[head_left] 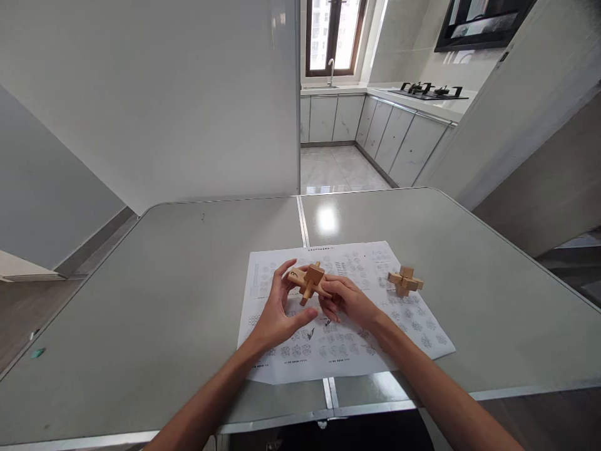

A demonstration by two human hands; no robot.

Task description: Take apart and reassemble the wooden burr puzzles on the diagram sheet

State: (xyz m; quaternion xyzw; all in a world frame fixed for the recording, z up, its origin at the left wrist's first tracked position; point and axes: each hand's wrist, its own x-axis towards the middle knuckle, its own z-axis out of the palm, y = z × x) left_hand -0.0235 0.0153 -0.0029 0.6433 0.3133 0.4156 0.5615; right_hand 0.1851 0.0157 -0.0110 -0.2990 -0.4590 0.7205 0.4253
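Note:
A wooden burr puzzle (313,275) of interlocking light-brown bars is held between my two hands, above a printed sheet. My right hand (350,300) pinches its right end between thumb and fingers. My left hand (280,313) curls its fingers around the left end, with the thumb spread away below. A bar end points down toward me. Under the hands lies the white diagram sheet (263,369), printed with rows of small line drawings and marked with dark ticks. A second wooden burr puzzle (405,281) rests on the sheet's right edge, apart from my hands.
The grey-green table (141,313) has a metal seam (303,222) down its middle and a metal rim. A small green scrap (38,353) lies near its left edge. Beyond stand a white partition (188,94) and a kitchen with a gas stove (429,91) and a tap (331,72).

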